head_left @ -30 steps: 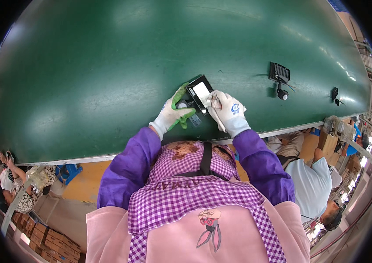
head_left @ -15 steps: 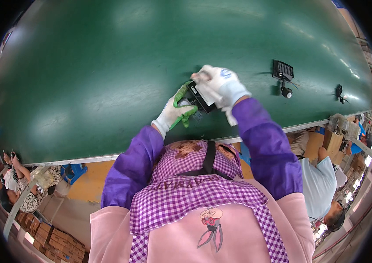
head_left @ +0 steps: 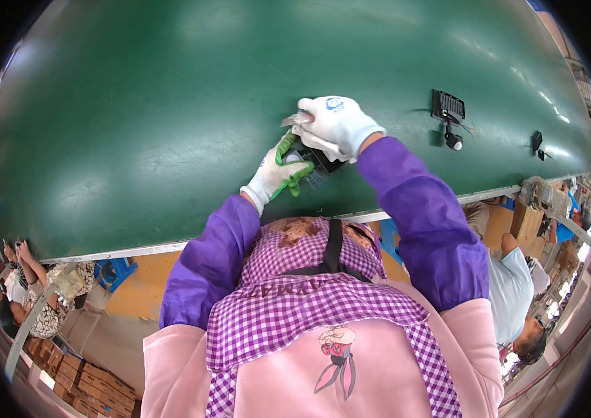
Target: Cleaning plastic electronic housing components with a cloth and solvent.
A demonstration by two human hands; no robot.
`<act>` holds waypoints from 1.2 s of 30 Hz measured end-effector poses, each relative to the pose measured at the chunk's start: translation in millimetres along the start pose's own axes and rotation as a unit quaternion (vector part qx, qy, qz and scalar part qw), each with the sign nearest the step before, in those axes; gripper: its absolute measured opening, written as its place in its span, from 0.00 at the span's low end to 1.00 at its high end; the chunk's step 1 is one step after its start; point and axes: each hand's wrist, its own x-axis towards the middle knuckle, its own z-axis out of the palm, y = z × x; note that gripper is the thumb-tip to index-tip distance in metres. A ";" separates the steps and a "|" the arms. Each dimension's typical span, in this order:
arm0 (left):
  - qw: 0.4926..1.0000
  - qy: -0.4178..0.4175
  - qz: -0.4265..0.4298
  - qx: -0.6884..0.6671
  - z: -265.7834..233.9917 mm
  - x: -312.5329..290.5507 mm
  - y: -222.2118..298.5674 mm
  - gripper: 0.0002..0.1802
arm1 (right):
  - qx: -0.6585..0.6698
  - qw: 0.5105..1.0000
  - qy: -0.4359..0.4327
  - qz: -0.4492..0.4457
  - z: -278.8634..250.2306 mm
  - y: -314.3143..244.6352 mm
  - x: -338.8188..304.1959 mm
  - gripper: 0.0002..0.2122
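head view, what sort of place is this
Most likely a factory assembly area: a long green workbench with black lamp-like units spaced along it, another person in a light blue top beside it, and stacked cardboard boxes at lower left.

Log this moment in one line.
left hand: grips lamp | right hand: holds white cloth over lamp | bench: two more lamps, right
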 end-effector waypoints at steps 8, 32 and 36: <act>0.998 -0.010 0.054 0.005 7.0 -4.2 -3.8 0.44 | -0.011 0.980 0.200 -0.006 108.2 17.6 -89.7 0.13; 0.989 0.143 0.025 -0.018 -40.2 -33.6 -18.7 0.13 | 0.117 0.933 0.330 0.085 150.4 58.7 -97.1 0.11; 0.925 0.358 0.100 -0.082 -157.3 -132.5 6.7 0.11 | 0.211 0.880 0.374 0.201 154.8 90.2 -128.9 0.11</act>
